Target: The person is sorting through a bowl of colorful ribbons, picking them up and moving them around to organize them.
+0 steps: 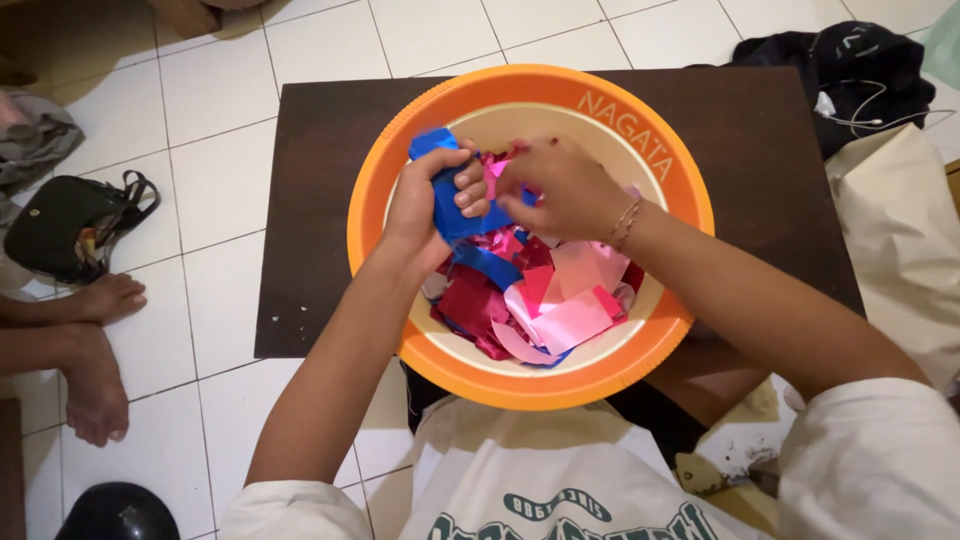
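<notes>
Two hands meet over the orange basin (375, 215) on the dark desk (310, 200): the left hand (432, 205) is clenched around a blue strip (455, 215) (light, limp, probably slick foil), the right hand (560, 185) pinching its right end; best gripped mid-length.
</notes>
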